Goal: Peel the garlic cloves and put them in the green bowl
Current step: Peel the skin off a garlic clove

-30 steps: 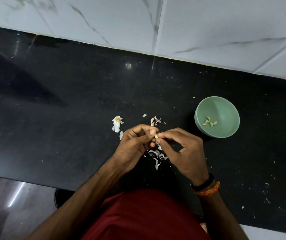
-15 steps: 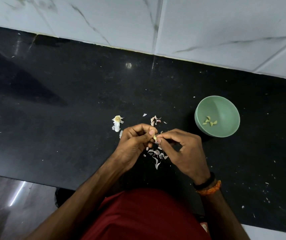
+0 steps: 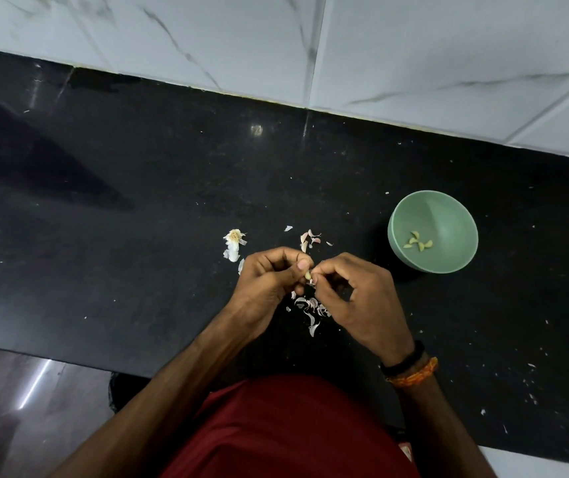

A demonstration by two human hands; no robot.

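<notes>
Big black counter [image 3: 138,208], polished stone w/ pale specks, shiny enough to throw glare. Behind it a wall [image 3: 414,46] of white marble-look tiles w/ grey veins. Person in a red shirt [image 3: 290,429] stands over it, forearms coming in from the bottom.

Green bowl [image 3: 448,215] sits on the counter to the right of the hands, near but not touching. Round, smooth, matte pale green, and a few peeled cloves [image 3: 418,244] lie at the bottom, yellowish, crescent shaped.

Left hand [image 3: 269,277] is curled tight, thumb + forefinger pinching a small clove [image 3: 308,275] at the tip. Right hand [image 3: 358,298] is curled too, its fingertips meet the same clove from the other side, pinching at the skin afaict. Black band and orange thread [image 3: 410,369] on the right wrist.

Peels [image 3: 310,310] are scattered right under the hands, thin, papery, white-pink, curly. More bits just beyond the knuckles. Garlic stub [image 3: 234,238] w/ dry papery skin lies left of that, apart from the hands.

Vs half a sec ago: basically the same. Both hands still on the clove, bowl and peel pile haven't budged, maybe the thumb shifted a hair.
</notes>
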